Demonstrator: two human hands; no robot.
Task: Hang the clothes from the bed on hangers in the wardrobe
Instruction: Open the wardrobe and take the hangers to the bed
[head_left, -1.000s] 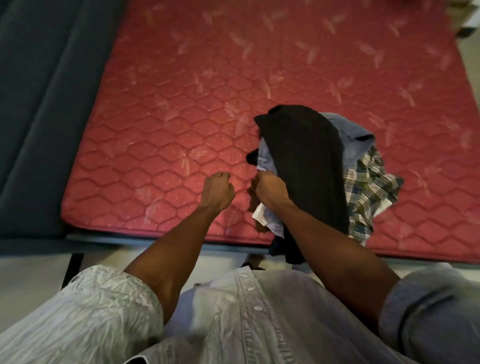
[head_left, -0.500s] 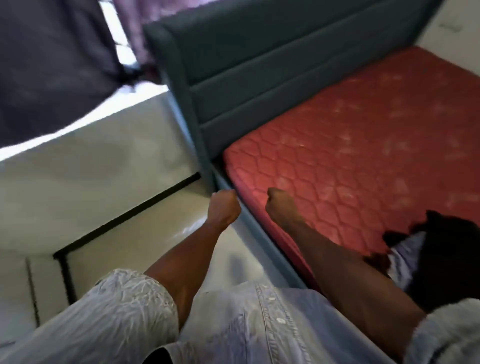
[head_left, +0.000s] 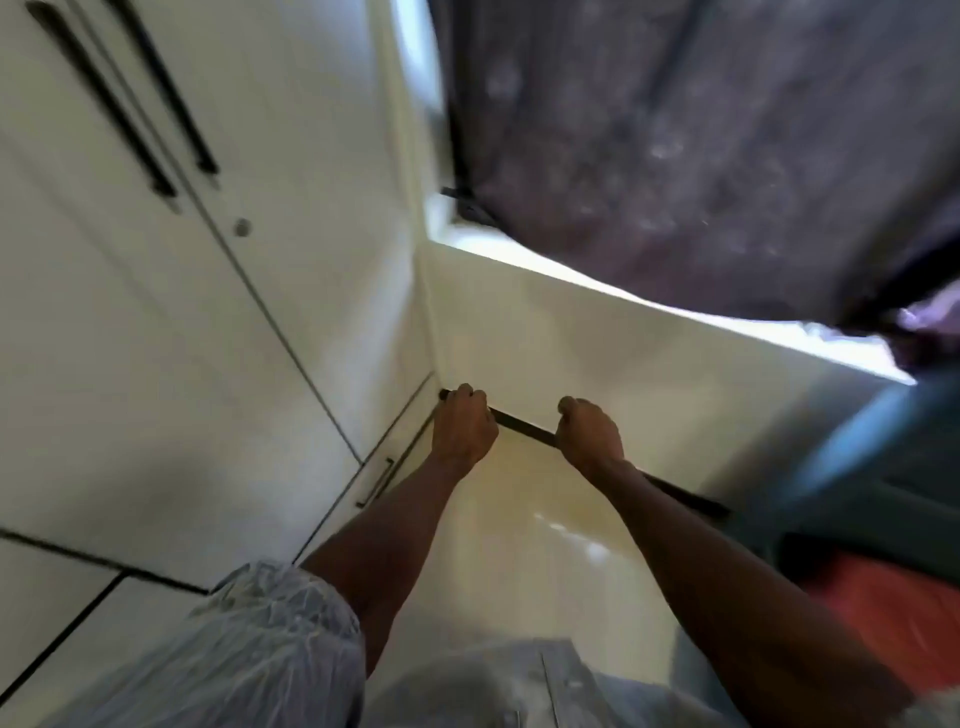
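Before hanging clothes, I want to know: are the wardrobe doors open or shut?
Shut. The white wardrobe doors lie flush, with only a thin seam between them, beside the two black handles.

Daylight is pouring in beneath the curtain (head_left: 701, 145), blowing out the window sill (head_left: 623, 291) and glinting off the floor (head_left: 566, 535); motion blur is smearing everything, and wide-angle distortion is bending the wardrobe doors (head_left: 156, 312).

Two fisted hands, left hand (head_left: 464, 427), right hand (head_left: 589, 434), white wardrobe (head_left: 156, 312)

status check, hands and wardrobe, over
Left hand and right hand fisted, empty. Wardrobe doors closed, left of hands. No clothes in view.
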